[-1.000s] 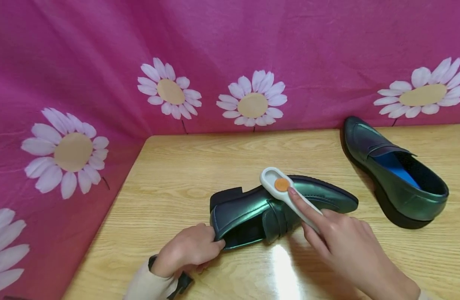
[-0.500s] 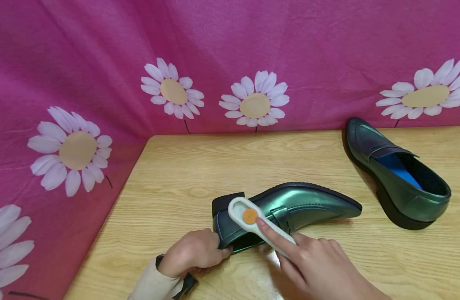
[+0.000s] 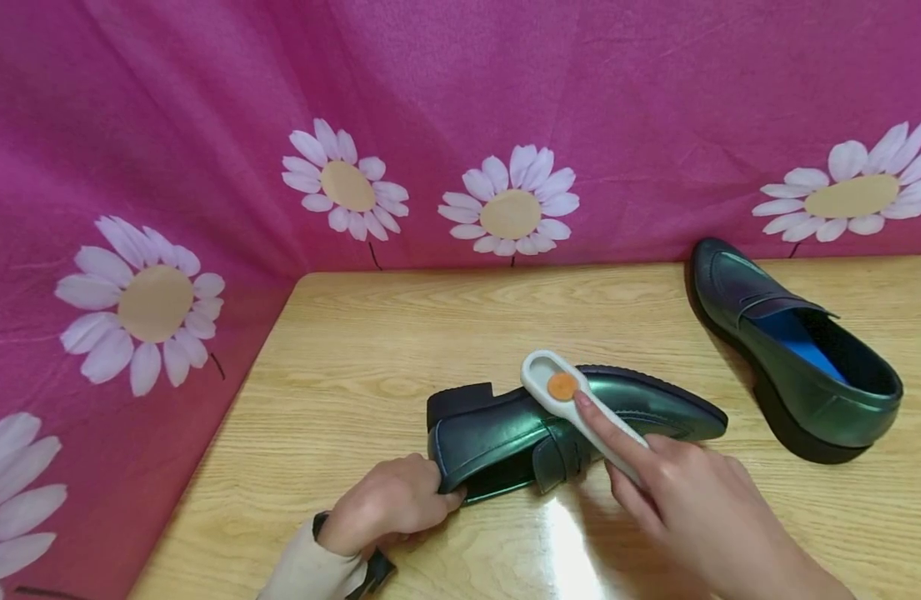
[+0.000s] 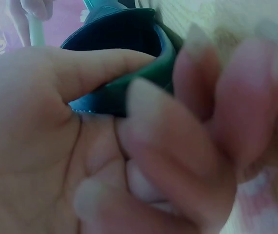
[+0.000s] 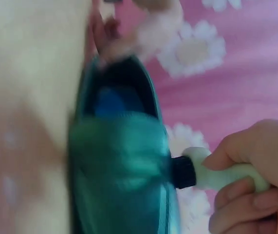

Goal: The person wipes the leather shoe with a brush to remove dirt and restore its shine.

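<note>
A dark green, shiny loafer [image 3: 490, 437] lies tipped on its side, toe to the right and opening toward me. My left hand [image 3: 388, 504] pinches the rim at its heel, thumb inside the opening in the left wrist view. My right hand [image 3: 700, 500] grips a white-handled brush [image 3: 538, 379], its index finger stretched along the handle to an orange button [image 3: 562, 386]. Seen from the right wrist, the brush's short black bristles [image 5: 183, 172] meet the loafer's side near the strap. From the head view, the brush head hides these bristles.
The matching loafer [image 3: 820, 408] stands upright at the right on the wooden table [image 3: 400, 325], a blue insole [image 3: 798, 342] showing inside. Behind the table and along its left side hangs a pink cloth [image 3: 430, 83] printed with white daisies.
The brush swept left toward the heel half a second ago and is back over the middle of the loafer. The loafer rolled slightly toward me, then back; my left hand kept its hold.
</note>
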Demonstrator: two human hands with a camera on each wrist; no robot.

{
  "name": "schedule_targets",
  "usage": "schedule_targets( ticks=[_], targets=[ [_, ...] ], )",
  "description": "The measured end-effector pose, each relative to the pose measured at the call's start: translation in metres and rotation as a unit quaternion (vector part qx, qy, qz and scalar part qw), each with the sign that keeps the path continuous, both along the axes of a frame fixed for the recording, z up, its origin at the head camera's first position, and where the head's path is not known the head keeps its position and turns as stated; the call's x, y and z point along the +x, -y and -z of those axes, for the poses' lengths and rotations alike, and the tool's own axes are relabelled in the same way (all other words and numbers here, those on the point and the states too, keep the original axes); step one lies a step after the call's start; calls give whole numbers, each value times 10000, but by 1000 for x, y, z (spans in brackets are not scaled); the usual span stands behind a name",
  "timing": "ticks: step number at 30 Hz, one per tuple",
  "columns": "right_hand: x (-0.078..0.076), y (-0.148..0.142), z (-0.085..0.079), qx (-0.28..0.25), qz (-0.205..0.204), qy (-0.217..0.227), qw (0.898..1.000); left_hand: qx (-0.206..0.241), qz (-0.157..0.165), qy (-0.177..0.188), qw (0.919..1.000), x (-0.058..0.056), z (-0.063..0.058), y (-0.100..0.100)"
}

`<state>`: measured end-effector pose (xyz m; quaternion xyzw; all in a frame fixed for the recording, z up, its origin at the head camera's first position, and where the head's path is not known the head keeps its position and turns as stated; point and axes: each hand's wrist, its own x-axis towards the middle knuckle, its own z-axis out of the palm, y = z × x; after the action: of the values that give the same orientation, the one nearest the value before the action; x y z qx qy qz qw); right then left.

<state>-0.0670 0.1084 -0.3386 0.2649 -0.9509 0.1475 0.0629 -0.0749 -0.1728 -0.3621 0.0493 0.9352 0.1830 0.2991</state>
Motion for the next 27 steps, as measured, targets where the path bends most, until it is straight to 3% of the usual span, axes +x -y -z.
schedule_targets(
  ticks=[4, 7, 12, 14, 18, 23, 27],
  targets=[
    [11, 14, 9, -72, -639, 1015, 9927, 118, -104, -34, 9999, -5, -1, 2],
    [14, 22, 12, 9, -641, 1498, 9866, 180, -245, -273, 9992, -10, -1, 6],
    [10, 12, 7, 16, -115, 87, 9999, 154, -298, -471, 9983, -17, 0, 7],
    [7, 8, 4, 67, 94, -171, 9998, 106, -351, -535, 9979, -17, 2, 7],
    [2, 5, 1, 234, 422, -45, 9988, -82, -423, -902, 9950, -17, 5, 3],
    [6, 13, 6, 235, 441, -297, 9983, -242, -417, -1135, 9924, -16, 9, 1],
    [14, 27, 13, 81, 270, 208, 9994, -307, -417, -1092, 9927, -14, 12, 2]
  ],
)
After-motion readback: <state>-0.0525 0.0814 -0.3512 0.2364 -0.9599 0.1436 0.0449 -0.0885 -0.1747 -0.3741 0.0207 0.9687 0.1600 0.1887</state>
